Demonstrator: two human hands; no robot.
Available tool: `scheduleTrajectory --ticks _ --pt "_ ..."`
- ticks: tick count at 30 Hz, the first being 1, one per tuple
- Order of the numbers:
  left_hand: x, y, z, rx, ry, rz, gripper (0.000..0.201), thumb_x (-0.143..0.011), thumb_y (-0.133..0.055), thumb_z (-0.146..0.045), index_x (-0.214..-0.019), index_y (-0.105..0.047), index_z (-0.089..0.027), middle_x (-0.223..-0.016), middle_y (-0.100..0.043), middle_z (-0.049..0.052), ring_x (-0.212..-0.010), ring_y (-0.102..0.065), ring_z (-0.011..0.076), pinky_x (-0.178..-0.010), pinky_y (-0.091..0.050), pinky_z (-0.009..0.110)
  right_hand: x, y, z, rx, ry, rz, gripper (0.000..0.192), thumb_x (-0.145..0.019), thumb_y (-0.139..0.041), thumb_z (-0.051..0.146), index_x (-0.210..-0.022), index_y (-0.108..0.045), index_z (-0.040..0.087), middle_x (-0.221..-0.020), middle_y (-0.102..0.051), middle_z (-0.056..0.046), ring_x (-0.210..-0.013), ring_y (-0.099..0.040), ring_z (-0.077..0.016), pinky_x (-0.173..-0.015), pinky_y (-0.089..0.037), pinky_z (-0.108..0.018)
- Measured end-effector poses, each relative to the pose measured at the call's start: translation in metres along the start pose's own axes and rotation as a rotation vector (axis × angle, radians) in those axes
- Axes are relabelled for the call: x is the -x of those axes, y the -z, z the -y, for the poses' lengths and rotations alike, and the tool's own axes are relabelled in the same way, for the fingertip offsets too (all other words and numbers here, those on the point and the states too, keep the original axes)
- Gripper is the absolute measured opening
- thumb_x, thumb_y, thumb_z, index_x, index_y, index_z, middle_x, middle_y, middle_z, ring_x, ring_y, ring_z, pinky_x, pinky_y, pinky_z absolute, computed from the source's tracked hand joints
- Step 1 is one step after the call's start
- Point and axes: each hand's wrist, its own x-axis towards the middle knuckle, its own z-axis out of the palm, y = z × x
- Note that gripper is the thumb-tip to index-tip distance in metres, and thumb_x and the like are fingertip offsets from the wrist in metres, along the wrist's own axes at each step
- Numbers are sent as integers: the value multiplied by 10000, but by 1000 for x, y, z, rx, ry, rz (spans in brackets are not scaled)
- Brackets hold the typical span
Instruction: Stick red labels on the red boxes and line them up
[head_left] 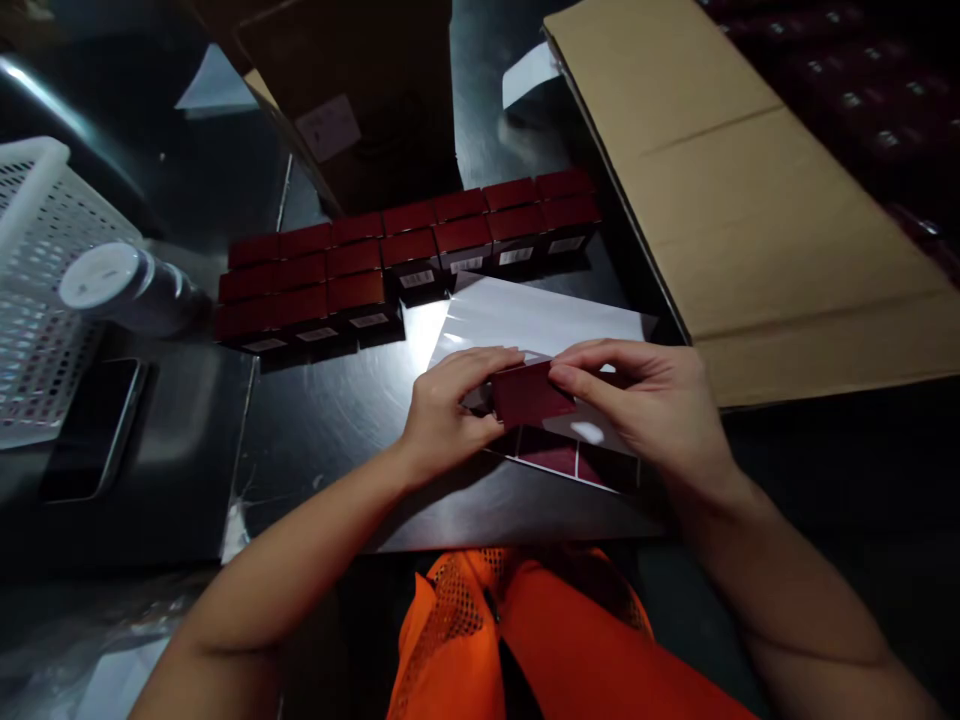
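Observation:
My left hand [448, 405] and my right hand [637, 400] both grip a small dark red box [529, 392] just above the steel table [337, 420], with fingers pinching its top edge from either side. Under it lie flat dark red carton pieces [559, 455] and a glossy white sheet [525, 318]. Several finished dark red boxes [405, 255] with white barcode labels stand in rows behind the sheet.
A white plastic basket [34, 290] and a white-capped bottle [124, 285] are at the left, with a phone [94, 425] below them. Flattened cardboard [750, 190] lies at the right, an open brown carton [360, 90] at the back.

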Motion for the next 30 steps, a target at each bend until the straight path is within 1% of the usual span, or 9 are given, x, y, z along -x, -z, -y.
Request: scheduleTrajectory --ticks 4,10,15,19,25,30 --pt "-1 1 -1 -6 -23 5 409 -795 -767 -215 -1192 -668 -223 -1142 -749 69 -1069 -708 206 -961 -584 352 1 0 0 24 -1 -5 104 -788 -828 342 -796 -796 243 -776 -757 -2 -720 -708 -196 -719 -581 -306" --pt "0 1 0 -12 -35 14 423 -787 -774 -200 -1196 -662 -205 -1147 -747 74 -1079 -703 200 -965 -577 333 1 -1 -1 31 20 -19 100 -787 -830 331 -801 -796 238 -783 -760 2 -723 -709 -191 -727 -575 -302" --pt "0 2 0 -2 -19 15 436 -779 -778 -197 -1198 -659 -214 -1150 -746 72 -1078 -703 204 -961 -580 341 0 -1 -1 26 17 -26 97 -790 -829 329 -805 -797 239 -778 -758 3 -722 -711 -195 -738 -577 -310" --pt "1 2 0 -6 -14 19 439 -777 -778 -192 -1198 -658 -211 -1155 -744 74 -1080 -701 202 -961 -580 335 0 -1 0 35 25 -22 88 -789 -829 324 -795 -795 243 -770 -758 8 -715 -710 -189 -718 -573 -297" --pt "1 1 -1 -4 7 28 426 -790 -779 -240 -1199 -661 -227 -1153 -744 69 -1068 -705 210 -935 -593 350 0 -2 1 52 22 -25 102 -792 -820 333 -795 -791 235 -770 -756 4 -717 -708 -193 -735 -578 -307" --pt "1 1 -1 -3 12 29 449 -770 -782 -196 -1201 -663 -222 -1156 -743 67 -1072 -703 204 -947 -585 332 0 -3 2 76 19 -38 83 -790 -816 310 -793 -787 233 -775 -757 -4 -715 -707 -200 -725 -585 -319"
